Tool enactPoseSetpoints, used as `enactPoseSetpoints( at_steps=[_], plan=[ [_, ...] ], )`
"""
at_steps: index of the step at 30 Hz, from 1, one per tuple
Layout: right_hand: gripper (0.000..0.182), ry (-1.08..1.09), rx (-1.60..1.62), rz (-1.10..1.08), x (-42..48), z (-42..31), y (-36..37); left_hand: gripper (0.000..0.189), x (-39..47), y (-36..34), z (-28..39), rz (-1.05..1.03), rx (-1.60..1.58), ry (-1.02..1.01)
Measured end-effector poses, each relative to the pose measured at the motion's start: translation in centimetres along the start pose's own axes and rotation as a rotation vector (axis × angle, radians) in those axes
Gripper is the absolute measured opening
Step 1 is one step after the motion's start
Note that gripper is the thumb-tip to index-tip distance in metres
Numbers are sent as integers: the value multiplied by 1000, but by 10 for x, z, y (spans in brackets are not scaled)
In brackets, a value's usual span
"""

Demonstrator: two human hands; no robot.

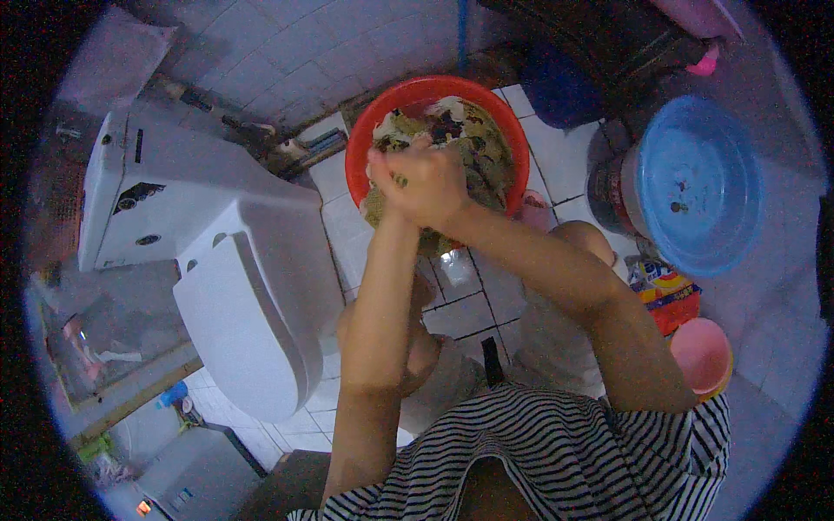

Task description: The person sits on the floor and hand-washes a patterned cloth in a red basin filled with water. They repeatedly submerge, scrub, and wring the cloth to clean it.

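A round red plastic basin (515,140) rests on the tiled floor in front of me, holding a heap of wet-looking patterned cloth (485,146) in green, white and dark tones. Above its near left part my two hands are pressed together. My right hand (433,179) lies on top, its fingers bent over the other. Most of my left hand (397,205) is hidden beneath it. A bit of green cloth shows at the fingers, and more cloth hangs below them over the basin's near edge. Which hand grips the cloth is not plain.
On the left stands a white toilet (241,325) with its lid down. To the right, a light blue basin (717,189) sits on a bucket, near a red and yellow packet (671,306) and a pink container (700,355). A dark blue object (563,84) stands behind, by the wall.
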State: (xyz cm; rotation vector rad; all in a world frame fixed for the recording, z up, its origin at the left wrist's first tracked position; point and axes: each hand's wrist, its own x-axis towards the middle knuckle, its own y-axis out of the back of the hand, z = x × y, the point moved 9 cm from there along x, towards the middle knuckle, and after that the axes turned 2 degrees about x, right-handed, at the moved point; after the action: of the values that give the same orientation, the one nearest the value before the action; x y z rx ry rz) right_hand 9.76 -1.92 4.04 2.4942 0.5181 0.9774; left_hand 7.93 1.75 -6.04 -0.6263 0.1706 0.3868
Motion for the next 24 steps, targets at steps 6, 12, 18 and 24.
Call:
enactPoseSetpoints(
  at_steps=[6,12,18,24],
  plan=[
    [39,-396,107,98,29,69,13,33,-11,7,-32,370,64,308],
    [42,-436,116,64,13,92,-2,29,3,27,-23,335,-61,210],
    [27,-64,250,-1,-18,8,-2,30,30,64,-14,196,-62,-51],
    [25,65,142,26,2,0,8,32,16,45,-29,334,17,-28]
  ],
)
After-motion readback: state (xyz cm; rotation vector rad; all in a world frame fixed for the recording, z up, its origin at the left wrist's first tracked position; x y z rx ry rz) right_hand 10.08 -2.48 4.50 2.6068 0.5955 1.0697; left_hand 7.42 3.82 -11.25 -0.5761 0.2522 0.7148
